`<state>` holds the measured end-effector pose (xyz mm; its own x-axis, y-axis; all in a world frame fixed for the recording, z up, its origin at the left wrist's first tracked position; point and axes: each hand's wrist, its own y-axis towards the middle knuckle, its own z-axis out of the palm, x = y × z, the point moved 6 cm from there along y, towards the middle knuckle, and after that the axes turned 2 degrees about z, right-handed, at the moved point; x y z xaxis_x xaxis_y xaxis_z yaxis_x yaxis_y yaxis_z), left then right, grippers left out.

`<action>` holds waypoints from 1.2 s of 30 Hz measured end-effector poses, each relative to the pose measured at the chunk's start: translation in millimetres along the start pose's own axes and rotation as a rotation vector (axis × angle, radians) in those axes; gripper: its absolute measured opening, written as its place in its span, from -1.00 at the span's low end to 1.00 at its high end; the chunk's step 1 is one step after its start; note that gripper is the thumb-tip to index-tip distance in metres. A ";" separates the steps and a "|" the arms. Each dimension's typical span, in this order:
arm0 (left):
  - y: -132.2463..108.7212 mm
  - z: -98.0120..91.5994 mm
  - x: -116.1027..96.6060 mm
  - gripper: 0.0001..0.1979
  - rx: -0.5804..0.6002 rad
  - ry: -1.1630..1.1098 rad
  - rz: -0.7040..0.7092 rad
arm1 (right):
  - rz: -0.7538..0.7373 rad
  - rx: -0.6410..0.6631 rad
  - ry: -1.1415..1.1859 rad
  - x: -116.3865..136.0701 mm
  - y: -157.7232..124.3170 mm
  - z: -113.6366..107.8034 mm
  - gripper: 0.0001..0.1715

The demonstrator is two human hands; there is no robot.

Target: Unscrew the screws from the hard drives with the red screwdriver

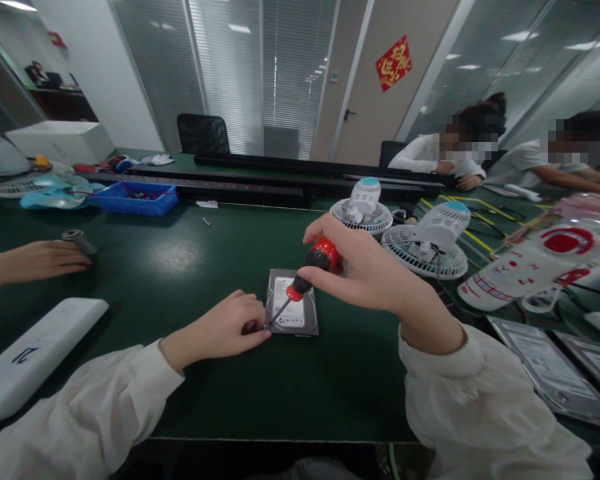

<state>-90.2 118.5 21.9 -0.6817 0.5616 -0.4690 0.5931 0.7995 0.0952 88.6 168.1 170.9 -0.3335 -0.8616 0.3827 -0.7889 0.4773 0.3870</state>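
Observation:
A hard drive [307,313] with a white label lies flat on the green table, label side up. My right hand [363,270] is wrapped around the handle of a red and black screwdriver [305,272]. The screwdriver slants down to the left, its tip at the drive's lower left corner. With fingers curled, my left hand [230,323] grips the drive's left edge, thumb and fingertips close to the screwdriver tip. Whether a screw sits under the tip is too small to tell.
Another person's hand [60,259] rests at the left beside a metal cylinder [79,241]. A white case [45,353] lies nearer. Behind stands a blue tray [137,201]. White fans [425,243], a bottle [520,260] and more hard drives [545,363] occupy the right. Two people sit beyond.

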 end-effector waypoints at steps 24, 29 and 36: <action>0.4 0.4 1.3 -0.77 0.010 0.003 -0.019 | -0.136 0.009 0.058 2.8 -1.2 2.7 -0.57; 0.6 0.4 0.8 -0.78 0.016 0.002 -0.015 | -0.007 -0.020 -0.089 -2.6 0.2 1.0 -0.51; 1.8 -1.0 -0.8 -0.79 0.024 0.002 -0.015 | -0.117 -0.009 0.040 1.0 -0.9 6.1 -0.52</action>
<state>-89.0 119.6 23.4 -0.6914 0.5504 -0.4681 0.5931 0.8023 0.0673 85.8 165.7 165.9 -0.2183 -0.9039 0.3679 -0.8163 0.3758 0.4388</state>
